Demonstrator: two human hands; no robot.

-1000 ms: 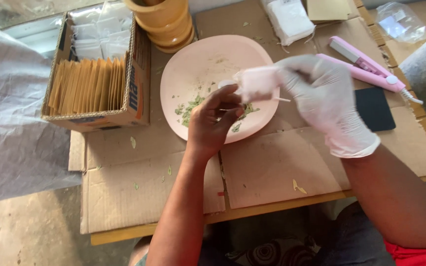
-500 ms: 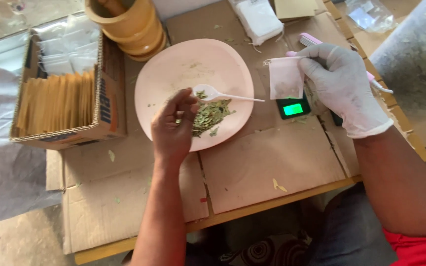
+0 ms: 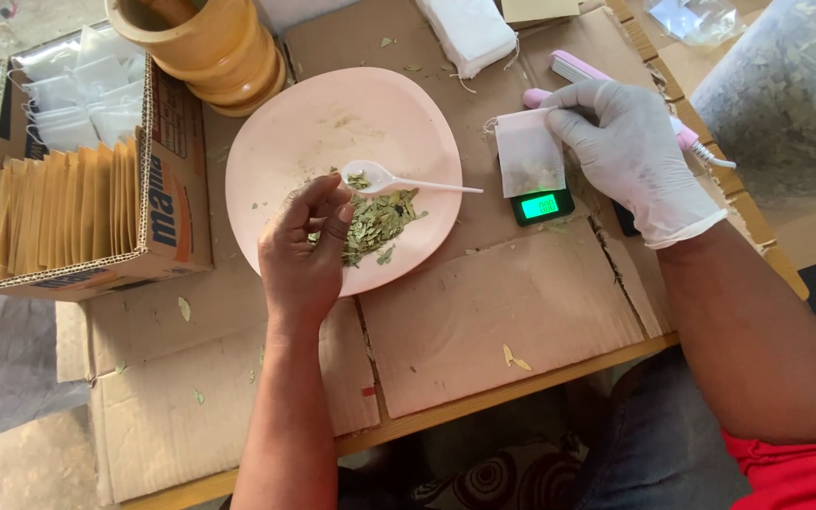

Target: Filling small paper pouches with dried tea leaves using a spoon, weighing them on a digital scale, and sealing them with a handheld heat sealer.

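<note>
In the head view, the bare left hand (image 3: 306,253) is hovering over the pink plate (image 3: 332,132), its grip pressed together at the fingertips beside the heap of dried leaves (image 3: 377,224); whether it is pinching any leaves cannot be told. A white spoon (image 3: 399,179) is lying on the plate at the hand's 1 o'clock, bowl just beside the fingertips, handle pointing toward 3 o'clock.

The gloved right hand (image 3: 630,156) is holding a small white pouch (image 3: 528,156), its grip pinching the pouch's upper right corner. The pouch is resting over a small scale (image 3: 542,205) with a lit green display, at the plate's 3 o'clock. A pink tool (image 3: 573,68) is lying behind the glove at its 11 o'clock.

Everything is sitting on cardboard sheets covering the desk (image 3: 484,312). At the plate's 9 o'clock a box (image 3: 167,198) is holding brown envelopes (image 3: 59,203) and clear packets. A yellow mortar (image 3: 205,47) is standing at the plate's 11 o'clock, touching its rim. A white stack (image 3: 469,33) is lying at 1 o'clock.
</note>
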